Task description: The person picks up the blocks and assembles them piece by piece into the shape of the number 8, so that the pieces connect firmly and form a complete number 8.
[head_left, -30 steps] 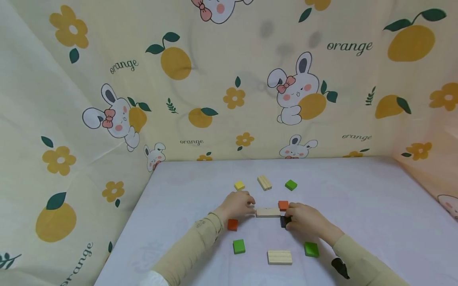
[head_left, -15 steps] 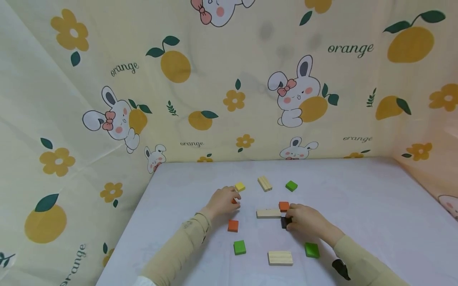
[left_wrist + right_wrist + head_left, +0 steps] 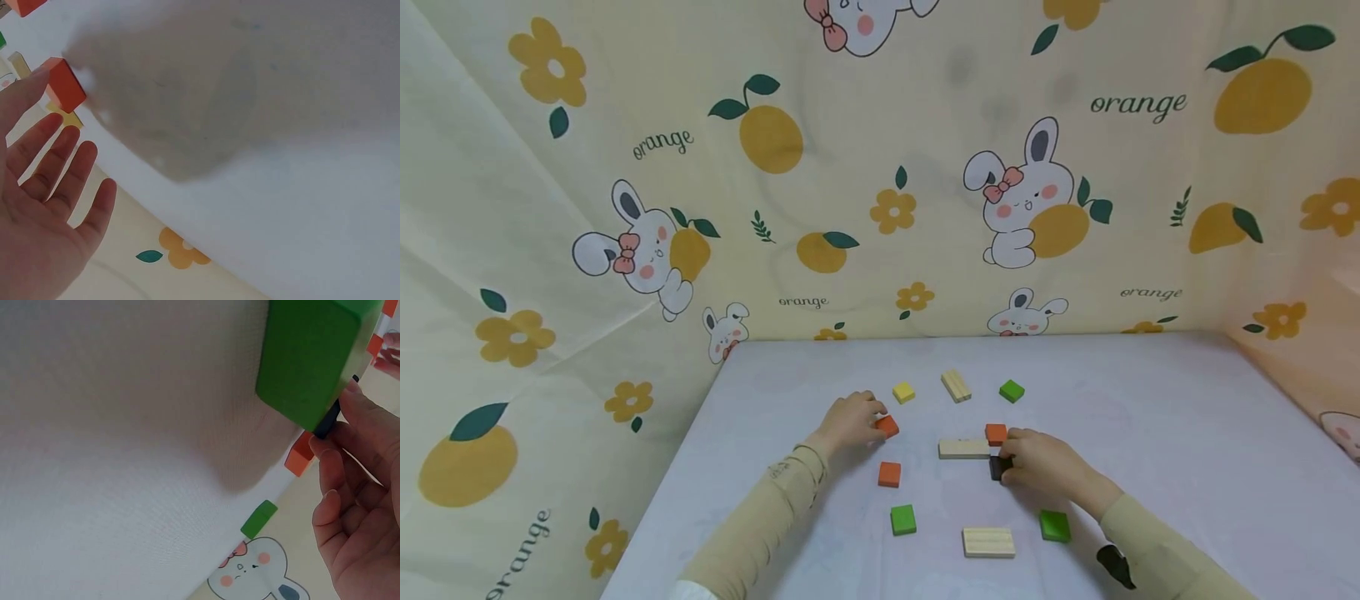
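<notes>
In the head view my left hand is beside an orange block, fingertips right at its left edge. The left wrist view has the fingers spread and relaxed, with the thumb overlapping the side of that block. My right hand pinches a black block between thumb and index finger; the hand hides part of it. This black block sits at the right end of a long pale wooden block. Just behind it is another orange block.
Toward the back lie a yellow block, a wooden block and a green block. Nearer are an orange block, green blocks and a wooden block. A patterned cloth surrounds the white table.
My left hand has moved left from the long wooden block's end and drawn back a little, uncovering the orange block. The right hand keeps its place on the black block.
</notes>
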The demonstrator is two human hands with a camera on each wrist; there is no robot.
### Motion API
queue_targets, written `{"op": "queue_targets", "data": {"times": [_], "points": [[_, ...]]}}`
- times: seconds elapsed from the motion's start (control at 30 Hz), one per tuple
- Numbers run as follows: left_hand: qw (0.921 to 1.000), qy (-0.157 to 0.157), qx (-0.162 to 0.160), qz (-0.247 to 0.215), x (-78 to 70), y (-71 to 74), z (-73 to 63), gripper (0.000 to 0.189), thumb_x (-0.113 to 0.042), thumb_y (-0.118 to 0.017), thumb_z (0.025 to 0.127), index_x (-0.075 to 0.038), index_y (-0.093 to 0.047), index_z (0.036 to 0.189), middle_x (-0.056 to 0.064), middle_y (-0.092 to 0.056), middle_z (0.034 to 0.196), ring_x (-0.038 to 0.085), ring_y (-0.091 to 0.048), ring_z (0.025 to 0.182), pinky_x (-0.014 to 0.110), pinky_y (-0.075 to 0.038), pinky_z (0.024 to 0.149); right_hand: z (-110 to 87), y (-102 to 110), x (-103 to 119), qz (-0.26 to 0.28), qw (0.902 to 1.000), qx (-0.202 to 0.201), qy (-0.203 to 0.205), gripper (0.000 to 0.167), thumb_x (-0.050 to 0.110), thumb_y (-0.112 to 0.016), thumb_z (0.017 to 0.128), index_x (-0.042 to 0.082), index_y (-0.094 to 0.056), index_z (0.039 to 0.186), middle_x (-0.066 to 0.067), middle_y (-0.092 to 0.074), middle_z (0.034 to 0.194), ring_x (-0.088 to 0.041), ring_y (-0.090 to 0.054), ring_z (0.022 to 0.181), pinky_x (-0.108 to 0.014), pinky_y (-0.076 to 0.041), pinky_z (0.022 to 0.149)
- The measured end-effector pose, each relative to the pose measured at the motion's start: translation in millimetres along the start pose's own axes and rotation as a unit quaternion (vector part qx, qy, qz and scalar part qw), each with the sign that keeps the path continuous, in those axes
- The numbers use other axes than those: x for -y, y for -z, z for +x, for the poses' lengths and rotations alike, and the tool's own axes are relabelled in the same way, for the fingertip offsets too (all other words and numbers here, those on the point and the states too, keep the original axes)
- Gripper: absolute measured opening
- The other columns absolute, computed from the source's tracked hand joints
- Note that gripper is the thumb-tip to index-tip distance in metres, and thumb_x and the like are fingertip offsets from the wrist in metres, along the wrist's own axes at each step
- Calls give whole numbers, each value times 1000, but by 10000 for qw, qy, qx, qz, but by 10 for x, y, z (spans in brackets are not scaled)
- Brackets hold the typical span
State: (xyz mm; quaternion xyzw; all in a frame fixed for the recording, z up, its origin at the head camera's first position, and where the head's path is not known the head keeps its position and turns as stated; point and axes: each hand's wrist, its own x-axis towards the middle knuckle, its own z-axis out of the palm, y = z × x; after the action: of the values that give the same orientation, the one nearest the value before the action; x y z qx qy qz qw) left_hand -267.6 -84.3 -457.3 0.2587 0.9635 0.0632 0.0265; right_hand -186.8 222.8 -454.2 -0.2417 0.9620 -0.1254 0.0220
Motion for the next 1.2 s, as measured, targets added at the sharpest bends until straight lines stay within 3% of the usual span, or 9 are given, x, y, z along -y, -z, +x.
{"op": "queue_targets", "data": {"times": [0.27,0.57,0.97,1.2], "points": [[10000,-38,-5,-66,12,-20,-1,35,-33,-72,78,-16,-68,108,0,-64,101,14,-56,85,33,-46,70,14,-9,5,26,9998,93,-173,20,22,-79,71,12,-71,87,7,-59,83,-4,-51,73,-26,-49,68],[9998,8,-8,-222,-58,26,-27,31,-28,-73,78,-14,-69,105,1,-65,96,13,-54,80,31,-43,68,11,-19,8,62,10000,-4,-9,19,21,-78,72,11,-71,86,8,-57,81,-4,-49,70,-22,-46,64],[9996,-207,35,-176,-149,-40,47,30,-27,-70,81,-21,-69,110,-3,-59,85,8,-49,71,23,-36,59,-6,-30,-1,49,10000,-32,63,18,20,-78,72,11,-70,86,7,-57,80,-4,-48,69,-22,-46,63],[9992,-372,-47,-146,-239,-74,84,29,-27,-68,82,-19,-69,110,-2,-66,97,11,-58,82,25,-44,65,-11,-18,5,92,9999,0,45,19,20,-78,72,11,-70,87,7,-57,81,-5,-48,70,-22,-47,64]]}}
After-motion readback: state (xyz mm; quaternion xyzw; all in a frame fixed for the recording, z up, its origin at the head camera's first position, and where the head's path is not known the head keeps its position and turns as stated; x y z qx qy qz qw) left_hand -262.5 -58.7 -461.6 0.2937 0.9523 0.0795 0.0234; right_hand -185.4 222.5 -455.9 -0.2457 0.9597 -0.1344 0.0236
